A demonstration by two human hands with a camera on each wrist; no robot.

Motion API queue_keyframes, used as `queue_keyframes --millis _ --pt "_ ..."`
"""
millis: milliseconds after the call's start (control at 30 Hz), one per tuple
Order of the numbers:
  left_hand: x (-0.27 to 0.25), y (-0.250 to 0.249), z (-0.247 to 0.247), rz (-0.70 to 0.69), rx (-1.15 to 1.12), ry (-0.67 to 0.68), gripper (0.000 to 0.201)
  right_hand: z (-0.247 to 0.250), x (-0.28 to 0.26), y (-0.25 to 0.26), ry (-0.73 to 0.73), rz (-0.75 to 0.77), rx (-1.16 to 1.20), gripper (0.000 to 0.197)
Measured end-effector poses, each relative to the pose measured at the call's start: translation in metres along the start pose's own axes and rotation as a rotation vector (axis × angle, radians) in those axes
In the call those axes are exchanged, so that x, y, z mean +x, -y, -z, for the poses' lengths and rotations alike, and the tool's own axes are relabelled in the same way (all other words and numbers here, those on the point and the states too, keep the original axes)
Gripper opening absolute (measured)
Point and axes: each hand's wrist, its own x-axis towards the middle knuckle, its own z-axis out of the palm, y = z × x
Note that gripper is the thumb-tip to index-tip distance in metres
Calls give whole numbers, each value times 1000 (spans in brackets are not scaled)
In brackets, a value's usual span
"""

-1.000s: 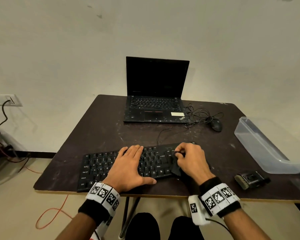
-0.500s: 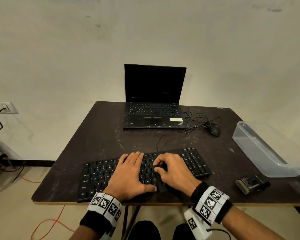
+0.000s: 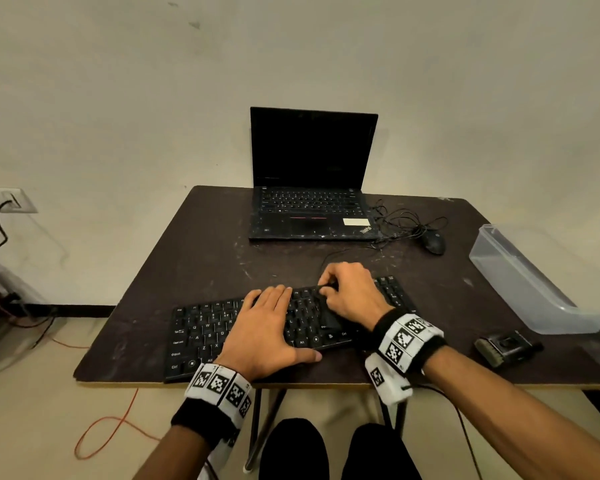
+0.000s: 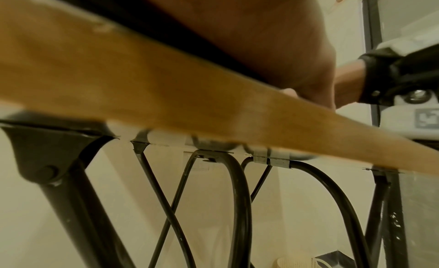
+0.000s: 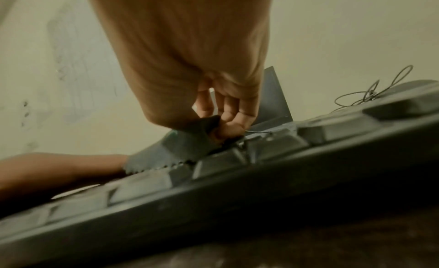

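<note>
The flat black wired keyboard (image 3: 201,327) lies at the near edge of the scuffed dark brown table (image 3: 194,265), slightly askew. Legible key legends on its left part: Tab, Caps Lock, Shift, Ctrl, Alt, Q, W, E. Its middle keys are hidden under both hands. The left hand (image 3: 267,334) rests flat on the keys, fingers straight and together, holding nothing. The right hand (image 3: 352,296) has its fingers curled, pinching a dark grey cloth with a zigzag-cut edge (image 5: 180,150) against the far key rows; the right wrist view is blurred, so the exact keys cannot be told. At the far side stands an open black laptop (image 3: 312,174), screen dark, marked "ThinkPad" at the palm rest, beside a white sticker (image 3: 355,222) whose text is unreadable. To its right lies a black corded mouse (image 3: 433,242). The clear plastic tub (image 3: 520,282) is cut off at the right edge.
</note>
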Motion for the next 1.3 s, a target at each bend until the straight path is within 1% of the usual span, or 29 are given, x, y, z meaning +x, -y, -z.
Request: queue_keyframes --millis 67,100,133,200,233,267,367,400,433,533,567,667,700,733,800,867,900,1000,1033,1067,1133,1167,1200,1300 --pt "0 0 0 0 3 8 133 -5 -11 3 76 73 2 9" --pt "0 1 1 2 0 12 133 -4 -12 3 120 82 -3 8" --pt "0 1 1 2 0 14 133 1 -6 1 129 58 -16 9" --pt "0 1 2 2 8 10 134 10 10 -8 59 -48 -15 9" --pt "0 1 2 4 7 18 134 12 16 -11 29 -78 3 10" --pt "-1 0 2 4 2 26 134 10 17 -12 26 -69 13 9" --pt "0 1 1 -3 -1 15 133 -3 -2 7 161 69 14 7" --pt "0 1 1 -4 0 6 132 -7 -3 9 174 100 10 6" --pt "0 1 0 -4 1 1 132 -6 3 10 142 82 -3 6" --pt "-3 0 2 3 12 10 133 2 23 6 3 -65 30 7" --pt "-2 -1 1 0 10 17 133 1 24 6 10 -75 39 7" --pt "-3 1 1 -6 3 1 132 -14 12 23 140 55 10 7" --pt "-1 2 1 0 1 -12 132 -14 13 24 161 74 -13 7" --pt "-1 3 2 1 1 -12 132 -10 16 22 150 44 -37 7" --pt "-1 2 1 1 9 -1 132 6 28 11 85 -101 -45 10" --pt "-2 1 1 -1 21 22 132 14 28 -3 16 -196 -34 11" --pt "-2 1 1 -3 24 32 132 12 24 -3 9 -202 -30 10" --pt "0 3 2 2 37 8 133 0 10 8 61 -103 -45 15" --pt "1 2 0 -2 46 5 134 1 12 6 72 -106 -46 16" --pt "0 4 -1 -2 55 5 135 5 17 5 70 -136 -45 15" --pt "-1 4 -4 -1 60 14 135 14 24 -7 2 -203 -38 9" --pt "0 4 -4 0 56 22 136 15 23 -12 -23 -223 -37 10" --pt "0 3 -3 2 47 26 136 14 20 -13 -12 -207 -18 11" --pt "0 2 -1 6 41 8 136 6 10 -11 96 -73 -10 15"
